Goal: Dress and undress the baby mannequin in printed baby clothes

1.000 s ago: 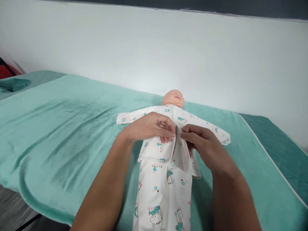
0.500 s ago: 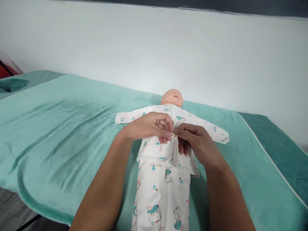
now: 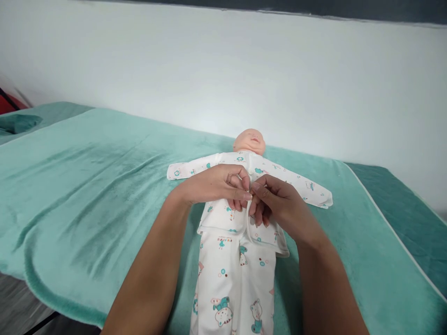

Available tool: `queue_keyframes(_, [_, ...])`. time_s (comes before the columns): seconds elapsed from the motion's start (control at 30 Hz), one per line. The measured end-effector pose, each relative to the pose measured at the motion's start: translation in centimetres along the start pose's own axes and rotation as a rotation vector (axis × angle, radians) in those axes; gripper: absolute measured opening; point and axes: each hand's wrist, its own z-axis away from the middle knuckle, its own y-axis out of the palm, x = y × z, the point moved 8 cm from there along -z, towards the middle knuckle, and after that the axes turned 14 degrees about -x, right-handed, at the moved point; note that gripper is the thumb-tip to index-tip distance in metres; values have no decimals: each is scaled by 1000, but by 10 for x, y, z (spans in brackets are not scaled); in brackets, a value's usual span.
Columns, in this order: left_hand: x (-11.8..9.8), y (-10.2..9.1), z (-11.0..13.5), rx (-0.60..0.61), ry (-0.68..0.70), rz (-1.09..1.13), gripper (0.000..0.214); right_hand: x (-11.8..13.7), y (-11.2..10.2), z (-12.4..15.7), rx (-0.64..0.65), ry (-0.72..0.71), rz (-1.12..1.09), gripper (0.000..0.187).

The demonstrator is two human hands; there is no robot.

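A baby doll lies on its back, dressed in a white printed baby shirt and matching baby pants. Over its chest, my left hand pinches the shirt's front edge between thumb and index finger. My right hand meets it from the other side, thumb and index finger closed on the opposite front edge. The fingertips almost touch at the shirt's centre line and cover what lies between them. Below the hands the two front panels hang slightly apart.
A turquoise plush blanket spreads under the doll over the table, with a darker green cover showing at the right. Behind stands a white wall. Something red sits at the far left edge.
My right thumb and fingers have shifted and curled in closer to the left fingertips. The small shiny fastener between them is now covered, and the right front panel lies turned differently.
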Motion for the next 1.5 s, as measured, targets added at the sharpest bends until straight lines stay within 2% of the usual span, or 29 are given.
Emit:
queue_keyframes(0.17, [-1, 1, -1, -46, -6, -62, 21, 0, 2, 1, 10, -15, 32, 30])
queue_keyframes(0.3, [-3, 3, 0, -35, 10, -71, 15, 1, 2, 1, 19, -16, 57, 30])
queue_keyframes(0.63, [-8, 2, 3, -14, 67, -28, 18, -1, 3, 1, 27, -14, 53, 32])
queue_keyframes(0.8, [-5, 4, 1, 55, 72, 53, 22, 0, 4, 1, 39, -19, 47, 32])
queue_keyframes(1.07, [0, 4, 1, 93, 24, 27, 22, -5, 3, 0, 59, -12, 90, 32])
queue_keyframes(1.23, [-1, 2, 5, 103, 25, 6, 13, -6, 4, 0, 99, -17, 115, 20])
queue_keyframes(1.5, [1, 1, 4, 72, -12, -39, 18, -7, 4, 0, 110, -13, 139, 12])
